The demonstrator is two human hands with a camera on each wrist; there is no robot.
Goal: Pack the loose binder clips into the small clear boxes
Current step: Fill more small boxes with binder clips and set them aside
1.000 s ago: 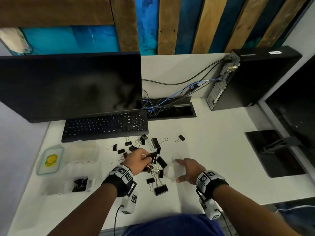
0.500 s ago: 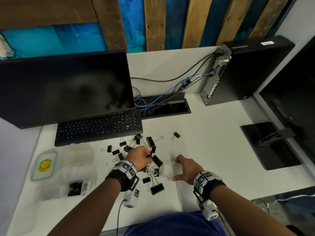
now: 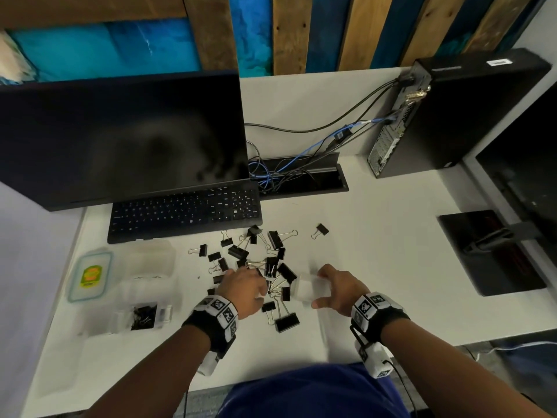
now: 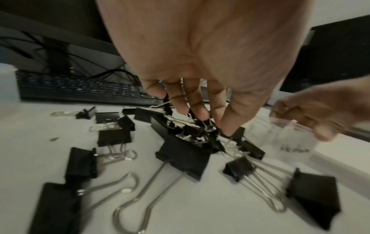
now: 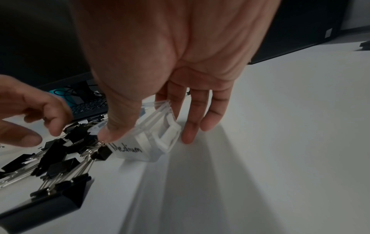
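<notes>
Lidded container (image 3: 89, 276) w/ yellow label far left on desk (image 3: 376, 236), clear boxes beside it, one (image 3: 141, 315) w/ small clips inside. Left hand (image 3: 243, 289) next, fingertips (image 4: 228, 126) curled down into pile of binder clips (image 3: 259, 260), pinching a small one. Right hand (image 3: 337, 289) grips clear box (image 5: 144, 142) marked "Medium", thumb & fingers round it, tilted, just right of pile.

binder clips (image 3: 259, 263) scattered on desk (image 3: 376, 236), in front of keyboard (image 3: 184, 212) | monitor (image 3: 120, 137) behind keyboard | "Medium" box (image 3: 310, 286) just right of clip pile | lidded containers (image 3: 141, 282) at left, one (image 3: 144, 315) with clips in it | computer tower (image 3: 470, 110) at far right | cable tray (image 3: 301, 176) right of keyboard
</notes>
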